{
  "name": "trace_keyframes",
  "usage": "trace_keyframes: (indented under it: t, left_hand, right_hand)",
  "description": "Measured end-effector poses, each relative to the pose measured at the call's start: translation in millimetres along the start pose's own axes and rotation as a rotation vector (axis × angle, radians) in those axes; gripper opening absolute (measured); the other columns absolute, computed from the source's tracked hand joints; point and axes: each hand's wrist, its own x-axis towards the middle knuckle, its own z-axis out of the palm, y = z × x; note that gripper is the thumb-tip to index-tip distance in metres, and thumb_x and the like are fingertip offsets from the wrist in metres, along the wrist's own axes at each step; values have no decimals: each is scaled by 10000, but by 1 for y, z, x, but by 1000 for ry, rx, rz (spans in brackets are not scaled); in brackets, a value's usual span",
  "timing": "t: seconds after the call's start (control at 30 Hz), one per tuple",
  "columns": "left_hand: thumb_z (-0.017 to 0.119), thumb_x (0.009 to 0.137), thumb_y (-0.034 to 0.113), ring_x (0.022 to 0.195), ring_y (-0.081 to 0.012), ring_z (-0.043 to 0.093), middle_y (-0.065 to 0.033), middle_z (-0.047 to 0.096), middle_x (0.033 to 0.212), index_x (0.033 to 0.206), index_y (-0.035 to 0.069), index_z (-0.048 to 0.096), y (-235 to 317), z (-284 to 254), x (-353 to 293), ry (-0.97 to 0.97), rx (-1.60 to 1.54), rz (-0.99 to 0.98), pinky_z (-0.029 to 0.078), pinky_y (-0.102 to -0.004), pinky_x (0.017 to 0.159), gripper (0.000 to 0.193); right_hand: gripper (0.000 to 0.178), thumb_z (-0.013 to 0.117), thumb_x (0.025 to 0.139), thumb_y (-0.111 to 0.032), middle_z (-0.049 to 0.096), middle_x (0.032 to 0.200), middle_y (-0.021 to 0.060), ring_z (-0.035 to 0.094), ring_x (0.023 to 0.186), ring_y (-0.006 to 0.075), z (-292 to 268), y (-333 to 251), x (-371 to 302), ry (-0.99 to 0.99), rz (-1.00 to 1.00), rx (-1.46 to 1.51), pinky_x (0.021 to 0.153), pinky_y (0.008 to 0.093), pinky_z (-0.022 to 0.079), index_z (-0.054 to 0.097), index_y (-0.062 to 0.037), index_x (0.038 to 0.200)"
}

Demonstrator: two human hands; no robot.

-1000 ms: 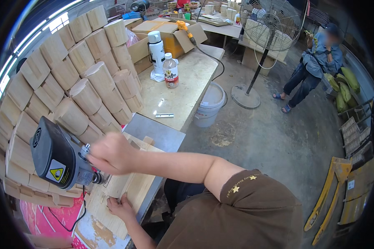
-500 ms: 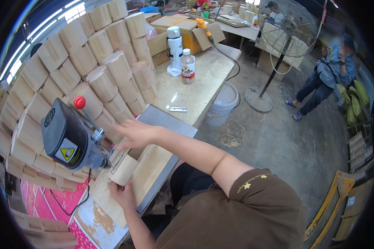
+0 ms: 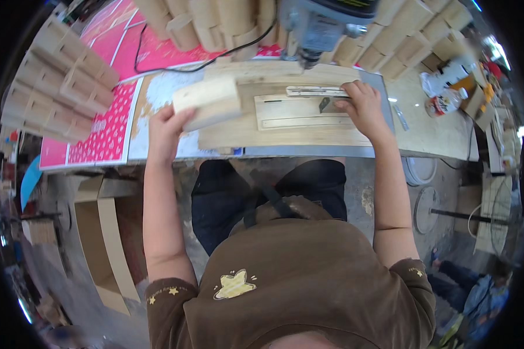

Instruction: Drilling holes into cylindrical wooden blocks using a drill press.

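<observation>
Apparently mid-handling, the left hand [image 3: 166, 129] clasps a wooden block [image 3: 211, 100]; the right hand [image 3: 365, 107] half-curls at a wooden strip [image 3: 314, 91], grip unclear; lowering the block calls for steadiness.

Woodworking workshop: drill press [image 3: 325, 32], stacked wooden blocks [image 3: 64, 81], probably a fan [image 3: 468, 217] near the blurry edge

Room btwn hands [image 3: 167, 129] [image 3: 365, 109], drill chuck [image 3: 310, 57] blocks far ctr.

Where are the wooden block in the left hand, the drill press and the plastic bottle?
Wooden block [image 3: 210, 100]: head view, its pale side.
Drill press [image 3: 322, 32]: head view, its gray body.
Plastic bottle [image 3: 440, 104]: head view, its label.
</observation>
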Motion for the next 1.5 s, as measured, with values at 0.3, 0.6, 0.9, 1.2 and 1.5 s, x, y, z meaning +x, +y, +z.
trace_keyframes:
  t: [0.3,0.6,0.9,1.2,1.5]
  left_hand:
    - [758,693,324,417,-72,428,-40,551,563,703,-32,604,-7,30,0,8,235,-299,284,-207,390,389]
    - [746,722,365,421,-69,414,-25,538,566,735,-27,591,-20,67,-1,9,154,-371,293,-220,402,421]
    - [785,684,108,966,-213,568,-142,571,1080,1096,-36,513,-64,103,-27,-162,285,125,457,-330,849,514]
    - [802,563,254,972,-289,495,-119,546,997,1226,51,512,-97,101,-5,-24,1010,697,296,-475,954,751]
    - [778,575,255,881,-221,488,-2,560,824,1135,110,607,-90,77,12,-91,1013,676,300,-395,848,603]
  right_hand:
    - [279,659,755,-222,566,917,45,518,927,247,5,-27,1,3,-48,32,849,392,350,574,-89,985]
    - [245,662,750,-219,571,901,44,525,909,245,2,-32,-8,54,-8,5,868,410,353,583,-117,959]
    - [372,723,669,-165,577,916,49,523,913,265,3,-25,-7,113,39,19,842,410,391,609,-149,1022]
    - [486,754,639,-185,584,934,65,516,919,278,20,-22,20,155,182,-9,793,372,448,622,-176,1107]
    - [462,736,699,-102,613,1016,73,557,992,225,10,-12,29,280,142,427,871,339,436,583,-73,1135]
